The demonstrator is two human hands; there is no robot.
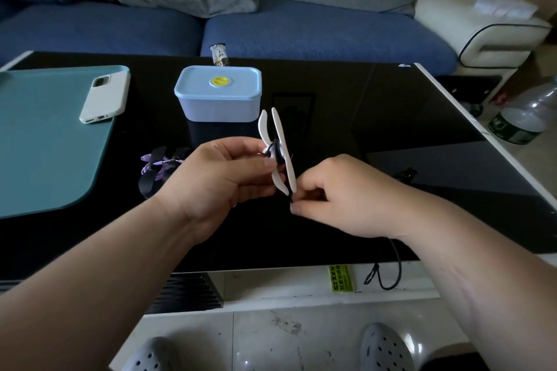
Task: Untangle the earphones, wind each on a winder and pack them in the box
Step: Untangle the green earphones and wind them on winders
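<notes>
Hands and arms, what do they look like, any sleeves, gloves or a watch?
The left hand and right hand are bare, with no gloves or watch, and no sleeves show on either arm. The feet wear grey perforated clogs.

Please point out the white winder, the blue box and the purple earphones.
white winder [285, 156]: head view, on its right plate.
blue box [218, 110]: head view, on its front wall.
purple earphones [156, 163]: head view, on a purple part.
</notes>
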